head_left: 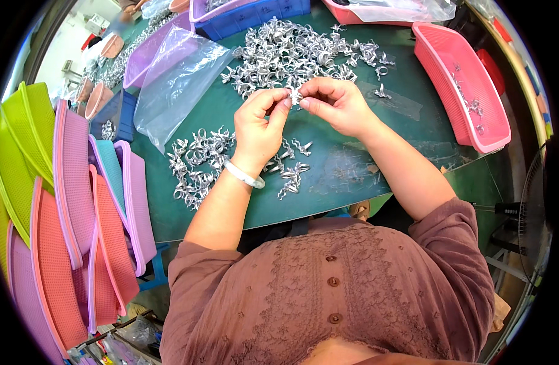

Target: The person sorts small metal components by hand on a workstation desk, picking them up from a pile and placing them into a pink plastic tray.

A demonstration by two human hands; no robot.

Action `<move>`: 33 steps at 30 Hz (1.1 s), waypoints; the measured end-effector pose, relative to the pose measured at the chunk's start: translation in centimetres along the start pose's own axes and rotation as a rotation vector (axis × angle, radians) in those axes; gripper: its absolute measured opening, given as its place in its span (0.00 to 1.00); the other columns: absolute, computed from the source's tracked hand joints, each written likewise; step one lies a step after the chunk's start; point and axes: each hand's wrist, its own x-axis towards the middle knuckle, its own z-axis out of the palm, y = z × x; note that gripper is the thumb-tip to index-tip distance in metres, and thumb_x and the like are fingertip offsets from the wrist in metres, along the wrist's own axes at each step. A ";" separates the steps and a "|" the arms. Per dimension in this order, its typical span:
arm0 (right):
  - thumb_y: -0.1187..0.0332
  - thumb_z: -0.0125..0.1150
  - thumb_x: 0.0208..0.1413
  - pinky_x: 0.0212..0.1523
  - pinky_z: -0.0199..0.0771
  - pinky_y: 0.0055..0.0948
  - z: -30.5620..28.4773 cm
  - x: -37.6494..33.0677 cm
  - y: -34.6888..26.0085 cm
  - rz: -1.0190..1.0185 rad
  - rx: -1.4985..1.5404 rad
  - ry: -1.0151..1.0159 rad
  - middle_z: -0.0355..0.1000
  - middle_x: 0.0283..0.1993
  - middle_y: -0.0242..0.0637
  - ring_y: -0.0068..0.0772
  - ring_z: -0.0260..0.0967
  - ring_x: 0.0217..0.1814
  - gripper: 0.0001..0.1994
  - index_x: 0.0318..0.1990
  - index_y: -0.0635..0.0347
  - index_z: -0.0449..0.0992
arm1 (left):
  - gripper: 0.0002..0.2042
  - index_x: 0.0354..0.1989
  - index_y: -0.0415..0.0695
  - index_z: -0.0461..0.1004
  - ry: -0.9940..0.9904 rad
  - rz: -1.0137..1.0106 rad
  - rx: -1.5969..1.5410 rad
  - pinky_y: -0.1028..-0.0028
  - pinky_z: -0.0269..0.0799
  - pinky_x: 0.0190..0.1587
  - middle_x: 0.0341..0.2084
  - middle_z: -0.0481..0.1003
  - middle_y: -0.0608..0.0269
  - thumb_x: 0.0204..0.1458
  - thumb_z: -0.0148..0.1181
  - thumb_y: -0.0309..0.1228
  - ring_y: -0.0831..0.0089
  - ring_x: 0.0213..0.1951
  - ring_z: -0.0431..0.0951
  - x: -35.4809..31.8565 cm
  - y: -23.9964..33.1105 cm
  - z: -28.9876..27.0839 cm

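Between my two hands is a small silver metal piece with curled, ring-like parts [296,95], at the near edge of a large heap of similar pieces [285,52]. My left hand [262,118] pinches it from the left with thumb and fingertips. On the other side, the thumb and index finger of my right hand [339,104] close on the same piece. The fingertips partly hide it, so its exact kind cannot be made out. A smaller heap of silver pieces [200,164] lies beside my left forearm, and a few loose ones [291,176] lie nearer to me.
A green table [346,182] carries the heaps. A pink basket [498,131] with several metal pieces stands at right. A clear plastic bag [182,85] lies at left, near a purple basket [135,67] and a blue bin [261,17]. Stacked coloured baskets [72,182] crowd the left side.
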 end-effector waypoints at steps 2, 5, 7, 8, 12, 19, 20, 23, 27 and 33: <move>0.74 0.57 0.49 0.31 0.65 0.16 0.1 0.0 -0.1 0.021 0.018 -0.005 0.70 0.31 0.29 0.14 0.63 0.30 0.08 0.38 0.64 0.73 | 0.05 0.34 0.36 0.73 0.011 0.010 -0.011 0.83 0.66 0.30 0.27 0.71 0.65 0.47 0.55 0.21 0.83 0.28 0.70 -0.1 -0.1 0.0; 0.73 0.56 0.50 0.30 0.66 0.16 0.1 -0.1 -0.2 0.097 0.020 0.015 0.70 0.29 0.28 0.14 0.63 0.29 0.08 0.38 0.64 0.73 | 0.05 0.33 0.36 0.73 0.001 0.008 0.003 0.83 0.66 0.30 0.26 0.71 0.65 0.47 0.56 0.21 0.83 0.27 0.70 -0.2 0.3 0.0; 0.72 0.55 0.50 0.30 0.66 0.16 0.0 0.0 0.0 0.093 0.004 0.007 0.70 0.28 0.28 0.14 0.63 0.28 0.08 0.38 0.64 0.73 | 0.05 0.33 0.36 0.73 -0.014 -0.008 0.022 0.83 0.66 0.30 0.26 0.72 0.66 0.47 0.56 0.21 0.83 0.27 0.70 -0.3 0.3 -0.1; 0.72 0.55 0.51 0.29 0.66 0.16 0.0 0.0 0.0 0.091 -0.004 0.003 0.70 0.28 0.28 0.15 0.63 0.27 0.08 0.38 0.64 0.73 | 0.05 0.33 0.36 0.73 -0.022 -0.021 0.031 0.83 0.66 0.30 0.26 0.72 0.66 0.47 0.56 0.21 0.83 0.27 0.70 -0.4 0.3 -0.2; 0.73 0.55 0.50 0.29 0.66 0.16 0.1 0.0 0.0 0.101 0.005 0.004 0.70 0.28 0.28 0.15 0.63 0.27 0.07 0.37 0.64 0.73 | 0.07 0.35 0.35 0.72 -0.043 -0.116 -0.041 0.83 0.67 0.31 0.26 0.73 0.65 0.47 0.56 0.22 0.81 0.28 0.72 -0.7 -0.2 -0.2; 0.76 0.55 0.49 0.33 0.67 0.18 0.0 -0.1 -0.2 0.038 -0.023 -0.026 0.71 0.32 0.31 0.17 0.66 0.31 0.06 0.36 0.65 0.73 | 0.10 0.40 0.35 0.69 -0.094 -0.372 -0.520 0.81 0.70 0.35 0.29 0.73 0.63 0.48 0.56 0.23 0.78 0.30 0.73 -0.5 0.9 -0.4; 0.77 0.55 0.49 0.34 0.67 0.18 0.0 -0.1 -0.1 0.015 -0.036 -0.033 0.71 0.32 0.31 0.17 0.66 0.32 0.06 0.36 0.65 0.73 | 0.10 0.40 0.36 0.69 -0.090 -0.360 -0.524 0.81 0.69 0.35 0.30 0.73 0.63 0.48 0.56 0.23 0.79 0.31 0.73 -0.6 0.6 -0.2; 0.78 0.55 0.49 0.37 0.67 0.19 0.0 0.1 0.0 -0.020 -0.083 -0.056 0.71 0.33 0.31 0.18 0.66 0.35 0.06 0.36 0.65 0.73 | 0.11 0.39 0.36 0.69 -0.085 -0.297 -0.513 0.81 0.69 0.37 0.32 0.73 0.64 0.47 0.57 0.22 0.80 0.33 0.72 -0.7 0.4 0.1; 0.78 0.55 0.49 0.38 0.67 0.19 0.1 0.0 -0.1 -0.034 -0.037 -0.057 0.70 0.33 0.31 0.18 0.66 0.36 0.07 0.37 0.65 0.73 | 0.11 0.39 0.37 0.69 -0.092 -0.276 -0.479 0.82 0.68 0.39 0.33 0.72 0.65 0.45 0.58 0.20 0.81 0.35 0.71 -0.7 0.5 0.0; 0.78 0.55 0.49 0.38 0.67 0.19 0.1 0.1 0.1 -0.032 -0.029 -0.059 0.70 0.34 0.31 0.18 0.66 0.36 0.07 0.37 0.65 0.73 | 0.11 0.39 0.37 0.69 -0.105 -0.246 -0.438 0.82 0.67 0.39 0.33 0.72 0.65 0.45 0.58 0.20 0.81 0.34 0.71 -0.7 0.4 -0.1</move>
